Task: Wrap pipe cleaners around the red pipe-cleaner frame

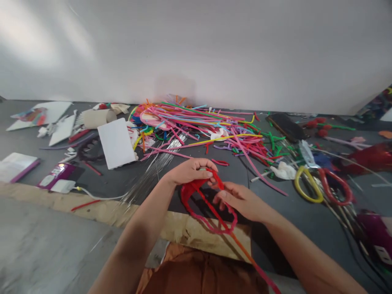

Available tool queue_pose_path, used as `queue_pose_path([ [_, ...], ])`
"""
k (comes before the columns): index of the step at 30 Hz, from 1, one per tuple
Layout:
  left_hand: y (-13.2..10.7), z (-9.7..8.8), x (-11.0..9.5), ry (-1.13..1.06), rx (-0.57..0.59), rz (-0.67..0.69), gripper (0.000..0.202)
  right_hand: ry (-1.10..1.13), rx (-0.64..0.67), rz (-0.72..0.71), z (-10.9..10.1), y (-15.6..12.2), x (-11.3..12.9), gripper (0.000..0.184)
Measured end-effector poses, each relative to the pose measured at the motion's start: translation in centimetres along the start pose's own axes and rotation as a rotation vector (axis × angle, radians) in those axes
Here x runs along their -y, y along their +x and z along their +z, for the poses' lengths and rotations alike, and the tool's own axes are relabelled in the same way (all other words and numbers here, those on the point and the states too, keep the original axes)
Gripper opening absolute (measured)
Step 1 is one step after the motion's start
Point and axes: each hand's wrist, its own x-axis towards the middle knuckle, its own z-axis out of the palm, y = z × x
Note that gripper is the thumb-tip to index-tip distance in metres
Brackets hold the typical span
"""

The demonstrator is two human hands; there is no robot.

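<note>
My left hand point(191, 170) is closed over the top of a red pipe-cleaner shape point(204, 206), bent into looped petals. My right hand point(240, 200) pinches the same red shape just to the right, fingers curled around its strand. A long red-orange stem point(254, 265) trails from the shape down toward my lap. Both hands hover above the dark grey mat point(147, 183), near its front edge.
A big heap of coloured pipe cleaners point(202, 122) lies behind the hands. A white card point(116, 143), thin silver wires point(159, 163), yellow and red scissors point(321, 188), a phone point(286, 126) and a purple box point(59, 171) lie around. A white wall rises behind.
</note>
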Motion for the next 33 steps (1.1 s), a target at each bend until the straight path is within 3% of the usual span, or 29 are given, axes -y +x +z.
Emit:
queue_pose_path([
  [3,0.1,0.5,-0.3,0.057,0.047,-0.023,0.023,0.113,-0.052,0.004,0.6,0.3,-0.8,0.038],
  [9,0.4,1.4,-0.3,0.280,0.078,-0.046,0.024,0.244,-0.219,-0.011,-0.7,0.2,-1.0,0.032],
  [18,0.8,2.0,-0.7,0.583,0.046,-0.040,0.021,0.363,-0.166,0.030,-1.2,0.5,-1.9,0.032],
  [33,1.1,1.9,-0.2,0.574,0.054,-0.055,0.023,0.336,-0.160,0.026,-1.3,0.6,-1.8,0.033],
])
